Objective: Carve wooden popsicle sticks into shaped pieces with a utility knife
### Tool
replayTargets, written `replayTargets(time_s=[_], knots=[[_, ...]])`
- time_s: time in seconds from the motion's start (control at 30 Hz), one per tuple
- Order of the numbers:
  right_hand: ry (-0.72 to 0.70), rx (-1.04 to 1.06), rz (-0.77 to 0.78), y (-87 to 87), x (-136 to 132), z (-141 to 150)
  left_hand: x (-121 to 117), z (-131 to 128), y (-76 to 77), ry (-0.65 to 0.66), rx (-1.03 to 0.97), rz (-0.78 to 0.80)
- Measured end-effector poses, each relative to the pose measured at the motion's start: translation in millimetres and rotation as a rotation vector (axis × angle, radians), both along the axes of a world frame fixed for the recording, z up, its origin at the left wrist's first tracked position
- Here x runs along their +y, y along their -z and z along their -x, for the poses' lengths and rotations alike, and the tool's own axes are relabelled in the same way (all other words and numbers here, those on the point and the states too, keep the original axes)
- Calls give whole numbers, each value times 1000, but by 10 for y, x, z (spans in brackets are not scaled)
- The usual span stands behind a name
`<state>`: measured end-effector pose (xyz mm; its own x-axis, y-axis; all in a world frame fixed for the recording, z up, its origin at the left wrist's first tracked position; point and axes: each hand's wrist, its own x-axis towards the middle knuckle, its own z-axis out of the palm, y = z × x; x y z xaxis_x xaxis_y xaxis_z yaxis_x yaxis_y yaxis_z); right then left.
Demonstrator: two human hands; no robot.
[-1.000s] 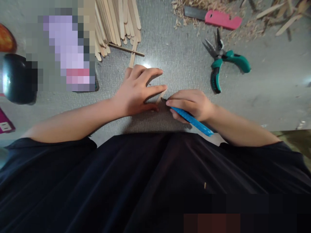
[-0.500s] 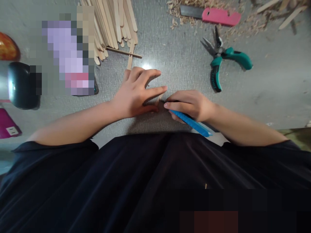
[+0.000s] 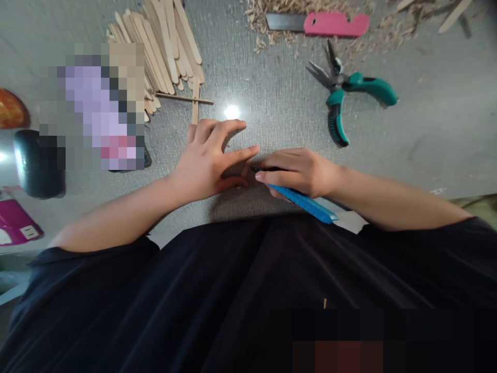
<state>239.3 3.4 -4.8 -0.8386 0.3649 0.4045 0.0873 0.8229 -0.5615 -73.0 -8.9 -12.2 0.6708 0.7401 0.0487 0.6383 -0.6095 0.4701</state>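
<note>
On grey tabletop (image 3: pixel 267 114), L hand (image 3: pixel 207 160): fingers spread, thumb & index apart, thin wood strip (image 3: pixel 245 169) btwn, faint, ends unclear; can't tell if pinned. R hand (image 3: pixel 301 171): fingers curled tight rnd blue tool (image 3: pixel 303 202), tip v. dark. Stick pile (image 3: pixel 155 57) part-hidden, pixelated patch.

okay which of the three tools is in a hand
The blue tool, gripped in the right hand; the pink knife and green pliers lie on the table.

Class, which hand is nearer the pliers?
Right. In the picture, the right hand is just below-left of the pliers; the left hand is much farther left.
</note>
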Motion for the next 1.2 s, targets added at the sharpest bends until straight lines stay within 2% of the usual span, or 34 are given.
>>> replayTargets(time_s=[0.17,0.37,0.63,0.73,0.93,1.2], knots=[[9,-2,-14,10,-1,-6,-6,6,7,18,-20,-84],[11,-8,-27,18,-1,-22,-15,-22,-63,-3,36,35],[15,-63,-57,-1,1,28,7,-47,-143,0,48,72],[10,-69,-17,-36,-1,67,32,-37,-135,0,59,79],[34,-131,-129,-72,4,123,149,6,-77,64,98,38],[-17,-116,-58,-9,39,131,166,42,-48,87,125,-32]])
